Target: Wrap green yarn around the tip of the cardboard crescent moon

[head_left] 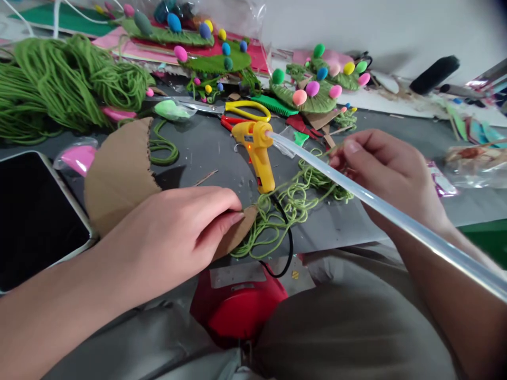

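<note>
My left hand (182,227) pinches a small brown cardboard piece (240,230) between thumb and fingers near the table's front edge. Most of that piece is hidden behind the hand. On the right, my right hand (392,174) has its fingertips closed on a strand of light green yarn (295,203), which runs to a loose tangle between the hands. A yellow glue gun (259,155) stands beyond the tangle with a small orange light showing. From its back a long clear glue stick (368,199) slants toward me, passing in front of my right hand.
A larger cut cardboard piece (114,174) and a phone (35,211) lie at left, below thick green yarn (79,84). Yellow-handled scissors (249,109) lie behind the glue gun. Green pieces with coloured balls (312,89) stand farther back. A black cable (292,240) hangs over the front edge.
</note>
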